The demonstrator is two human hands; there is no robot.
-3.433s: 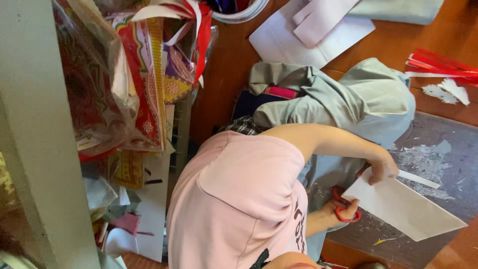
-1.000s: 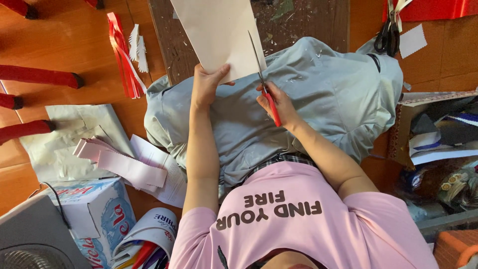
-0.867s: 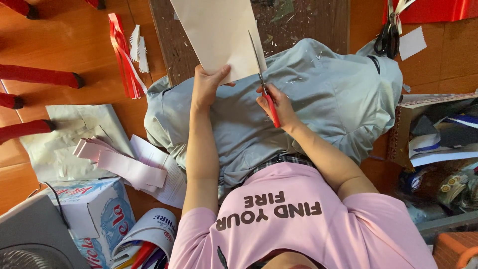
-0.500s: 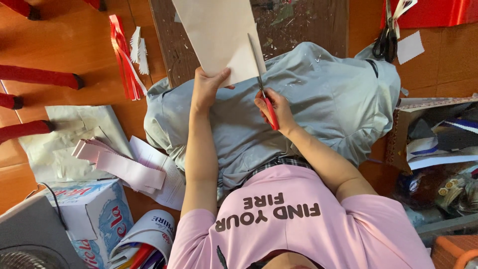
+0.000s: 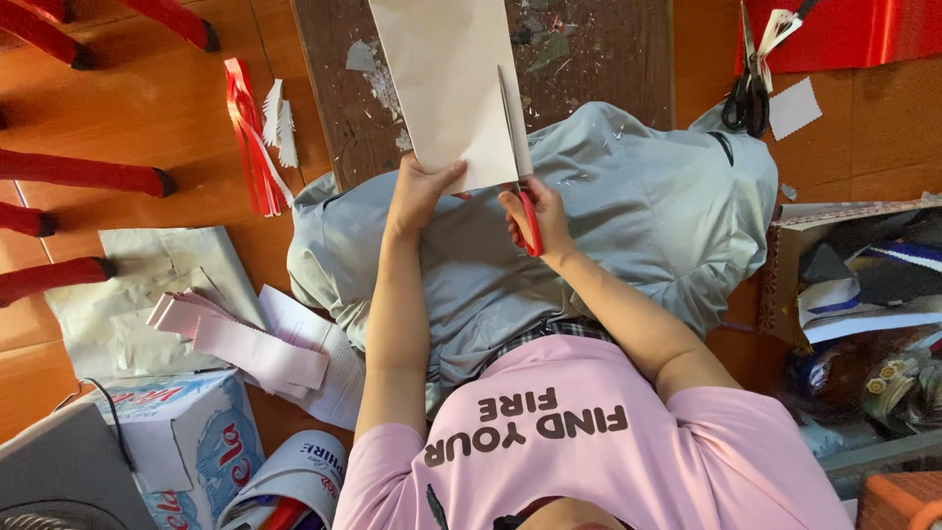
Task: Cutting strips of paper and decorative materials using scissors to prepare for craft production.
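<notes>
My left hand (image 5: 424,188) pinches the near edge of a large cream paper sheet (image 5: 446,83) and holds it up over my lap. My right hand (image 5: 535,211) grips red-handled scissors (image 5: 520,162). Their blades point away from me and lie along the right side of the sheet, splitting off a narrow strip. Below both hands are my grey trousers (image 5: 608,206), dotted with small paper scraps. Beyond the sheet lies a dark worn board (image 5: 599,49), also littered with scraps.
Black scissors (image 5: 748,93) and a white paper square (image 5: 795,108) lie on the wooden floor at the upper right, near red sheet (image 5: 844,34). Red and white cut strips (image 5: 257,132), pink folded paper (image 5: 245,339), a carton (image 5: 186,456) and a box of clutter (image 5: 863,294) surround me.
The view has swung round since the earliest frame. Over the last second the scissors have crept a little farther up the sheet's right side; my left hand keeps its hold.
</notes>
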